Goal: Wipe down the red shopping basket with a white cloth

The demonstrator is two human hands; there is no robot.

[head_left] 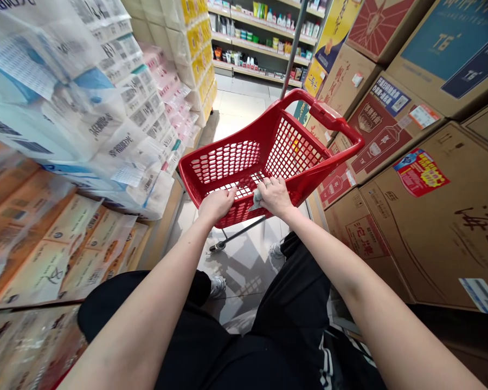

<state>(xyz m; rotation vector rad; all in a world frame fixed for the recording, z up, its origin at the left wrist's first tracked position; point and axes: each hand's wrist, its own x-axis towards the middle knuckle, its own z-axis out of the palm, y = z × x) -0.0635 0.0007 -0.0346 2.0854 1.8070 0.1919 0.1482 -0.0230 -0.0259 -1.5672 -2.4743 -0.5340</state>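
A red plastic shopping basket cart (228, 162) stands on wheels in a narrow aisle in front of me. My left hand (217, 204) is closed over the near rim of the basket. Beside it my right hand (274, 195) also grips the near rim, with a small pale cloth or tissue (255, 200) bunched under its fingers. The basket looks empty through its mesh walls. My black-trousered legs and pale shoes show below my arms.
Stacked packs of tissue paper (85, 108) fill the left side. Brown cardboard boxes (431, 216) are piled high on the right. A grey tiled floor (236, 108) runs ahead to shelves of bottles (260, 43) at the far end. A grey pole (293, 49) rises behind the basket.
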